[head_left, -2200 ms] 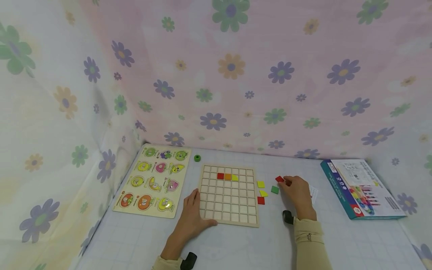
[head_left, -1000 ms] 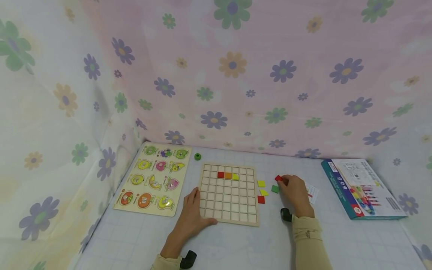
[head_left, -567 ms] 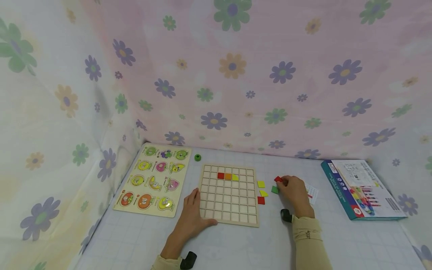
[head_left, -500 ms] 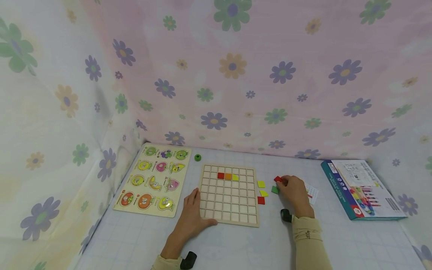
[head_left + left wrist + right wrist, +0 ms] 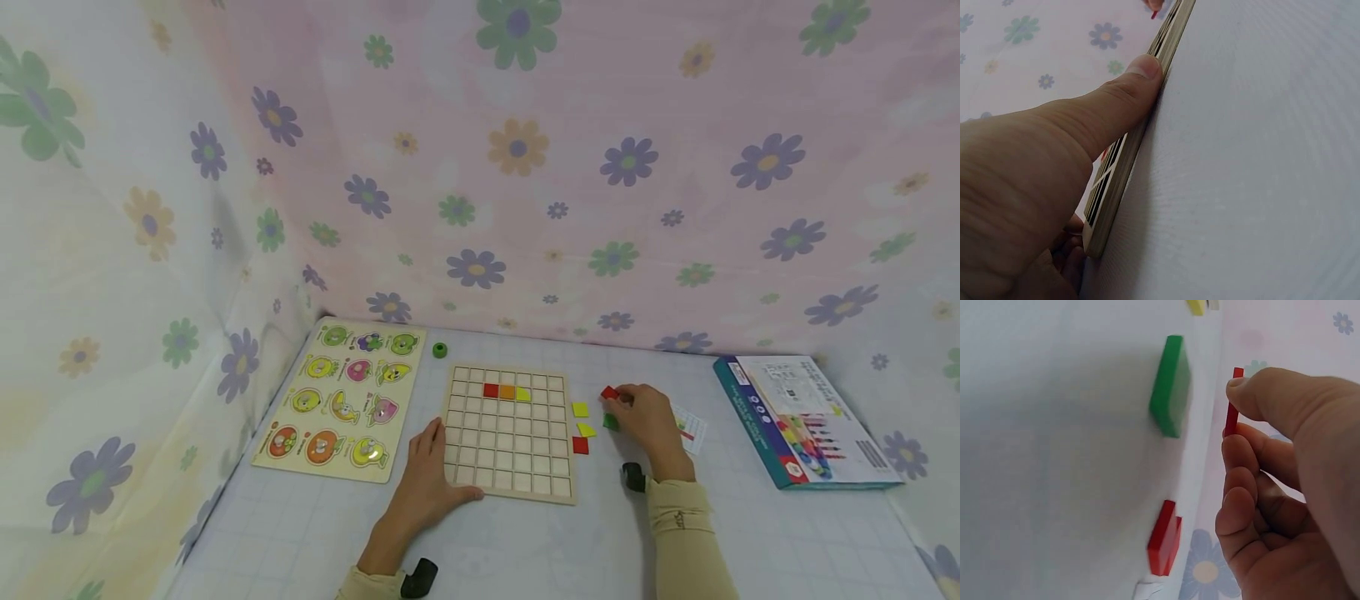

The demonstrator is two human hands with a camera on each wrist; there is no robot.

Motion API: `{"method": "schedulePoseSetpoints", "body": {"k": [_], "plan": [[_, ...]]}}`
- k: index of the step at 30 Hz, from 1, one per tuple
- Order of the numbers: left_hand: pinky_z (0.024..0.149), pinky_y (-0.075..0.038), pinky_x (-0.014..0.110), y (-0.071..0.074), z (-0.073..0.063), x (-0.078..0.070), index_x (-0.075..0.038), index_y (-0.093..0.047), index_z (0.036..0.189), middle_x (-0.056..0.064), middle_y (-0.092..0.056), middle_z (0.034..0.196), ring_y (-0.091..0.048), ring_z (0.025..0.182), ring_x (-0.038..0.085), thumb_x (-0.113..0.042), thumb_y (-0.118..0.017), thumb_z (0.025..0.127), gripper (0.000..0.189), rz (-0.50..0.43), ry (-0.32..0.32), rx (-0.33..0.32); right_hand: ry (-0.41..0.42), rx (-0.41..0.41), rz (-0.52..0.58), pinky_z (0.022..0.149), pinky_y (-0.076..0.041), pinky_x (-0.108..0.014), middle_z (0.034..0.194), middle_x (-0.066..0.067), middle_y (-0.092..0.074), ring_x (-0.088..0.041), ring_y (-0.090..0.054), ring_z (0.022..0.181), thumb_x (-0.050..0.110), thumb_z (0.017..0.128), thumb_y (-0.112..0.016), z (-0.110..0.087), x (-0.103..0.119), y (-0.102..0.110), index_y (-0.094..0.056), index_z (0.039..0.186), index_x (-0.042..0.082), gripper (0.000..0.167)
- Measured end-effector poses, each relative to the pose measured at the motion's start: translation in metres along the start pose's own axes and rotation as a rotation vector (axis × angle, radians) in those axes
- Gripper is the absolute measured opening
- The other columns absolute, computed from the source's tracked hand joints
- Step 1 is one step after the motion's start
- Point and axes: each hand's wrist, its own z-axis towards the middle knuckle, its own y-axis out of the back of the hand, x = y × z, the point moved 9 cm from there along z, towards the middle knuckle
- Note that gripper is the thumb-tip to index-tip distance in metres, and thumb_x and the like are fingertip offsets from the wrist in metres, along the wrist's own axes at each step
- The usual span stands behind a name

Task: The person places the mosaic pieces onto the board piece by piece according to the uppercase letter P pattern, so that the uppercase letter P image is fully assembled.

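Note:
My left hand rests at the near left corner of a wooden grid board. Its thumb lies along the near edge, and its straight fingers touch the left side. Red, orange and yellow tiles fill adjoining squares in one row. Right of the board, my right hand pinches a red tile above the table, between thumb and fingers. A green tile lies just below that hand. More red pieces lie on the table, hidden from the head view.
Two yellow tiles and a red tile lie along the board's right side. A printed card is partly behind my right hand. A fruit puzzle board stands left, a green bead behind, a box far right.
My right hand has shifted slightly left with the pinched red tile, now covering part of the green tile and showing more of the card. My left hand has stayed on the board.

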Motion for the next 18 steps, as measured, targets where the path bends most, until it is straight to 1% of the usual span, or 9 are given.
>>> {"method": "schedulePoseSetpoints", "body": {"k": [4,11,14,18], "plan": [[0.116,-0.040,0.053,0.000,0.000,0.001,0.001,-0.021,0.161,0.016,-0.023,0.167,-0.027,0.148,0.036,-0.053,-0.092,0.067,0.130,0.009,-0.002,-0.002,0.081,-0.033,-0.019,0.089,-0.055,-0.052,0.110,-0.021,-0.069,-0.035,-0.063,0.100,0.027,0.096,-0.069,-0.002,0.013,0.005,-0.068,0.125,-0.004,0.043],[0.116,-0.040,0.053,0.000,-0.001,0.001,0.002,-0.020,0.161,0.017,-0.023,0.167,-0.026,0.148,0.037,-0.052,-0.092,0.067,0.130,0.009,-0.003,-0.004,0.208,-0.053,-0.011,0.085,-0.056,-0.053,0.104,-0.021,-0.070,-0.036,-0.066,0.097,0.024,0.095,-0.071,-0.007,0.038,0.007,-0.072,0.119,-0.004,0.037],[0.116,-0.040,0.052,0.000,-0.001,0.002,0.001,-0.020,0.161,0.016,-0.022,0.167,-0.026,0.148,0.036,-0.053,-0.092,0.067,0.131,0.006,0.004,0.002,0.233,-0.067,-0.010,0.084,-0.056,-0.052,0.102,-0.020,-0.071,-0.036,-0.067,0.096,0.023,0.094,-0.072,-0.008,0.045,0.007,-0.073,0.118,-0.003,0.035],[0.116,-0.040,0.052,0.000,-0.001,0.001,0.002,-0.019,0.161,0.017,-0.022,0.167,-0.026,0.148,0.037,-0.054,-0.091,0.068,0.131,0.010,0.000,0.005,0.244,-0.078,0.001,0.087,-0.056,-0.052,0.103,-0.018,-0.071,-0.035,-0.067,0.098,0.023,0.094,-0.073,-0.010,0.054,0.007,-0.073,0.118,-0.001,0.034]]}}
